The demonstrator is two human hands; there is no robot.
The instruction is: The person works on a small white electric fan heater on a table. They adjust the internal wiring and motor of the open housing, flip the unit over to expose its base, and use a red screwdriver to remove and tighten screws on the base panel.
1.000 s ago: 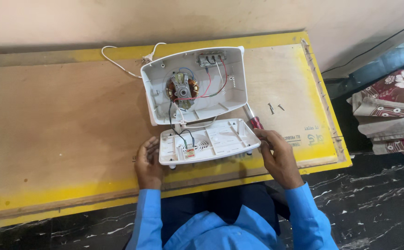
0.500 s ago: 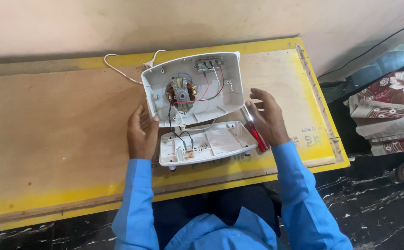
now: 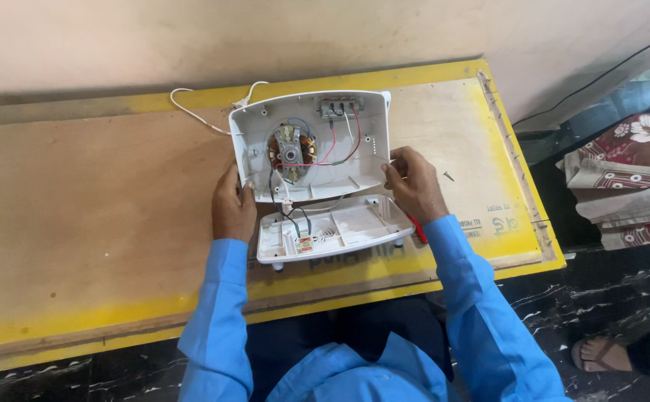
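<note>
Gripping the white plastic appliance housing point(image 3: 317, 145) at both sides, mid-board: left hand point(image 3: 233, 205) closed around the left edge, right hand point(image 3: 413, 182) pinching the right edge. Exposing a copper-wound motor point(image 3: 290, 147) and red and blue wires point(image 3: 340, 141) inside. Lying just near of it, the white ribbed cover point(image 3: 336, 227), joined by thin leads. Resting on a brown board with yellow border point(image 3: 79, 216). Risking, likely, strained or snapped leads if tilted or pulled far from the cover; possibly also losing the small dark screw point(image 3: 448, 176) to the right.
</note>
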